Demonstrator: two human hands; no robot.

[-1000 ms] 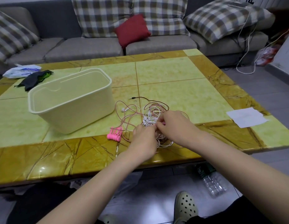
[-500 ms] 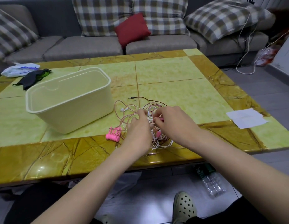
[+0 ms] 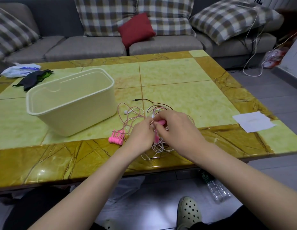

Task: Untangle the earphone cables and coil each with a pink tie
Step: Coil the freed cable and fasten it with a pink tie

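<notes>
Since 1 second ago both hands have moved a little farther across the table (image 3: 177, 90), from the near part of the tangle to its middle. The fingertips, apart 0.5 seconds ago, now meet. The left hand (image 3: 141, 135) has its fingers curled, pinching strands of the earphone cables (image 3: 136, 113); which strand cannot be told. The right hand (image 3: 176, 128) pinches 1 pink tie (image 3: 160, 121) between thumb and curled fingers, right against the left fingertips, and a pink strip hangs down between the 2 hands. The cables lie in a loose pink, white and dark heap under and around the hands, near the table's near edge. A dark lead with its plug (image 3: 133, 100) runs out on the far side. The bunch of pink ties (image 3: 117, 139) has stayed just left of the heap.

The cream bin (image 3: 71, 103) stands upright to the left of the cables, unmoved; its inside shows only bare walls. A clear plastic bottle (image 3: 216, 188) lies on the floor under the table's near edge; its contents cannot be told.
</notes>
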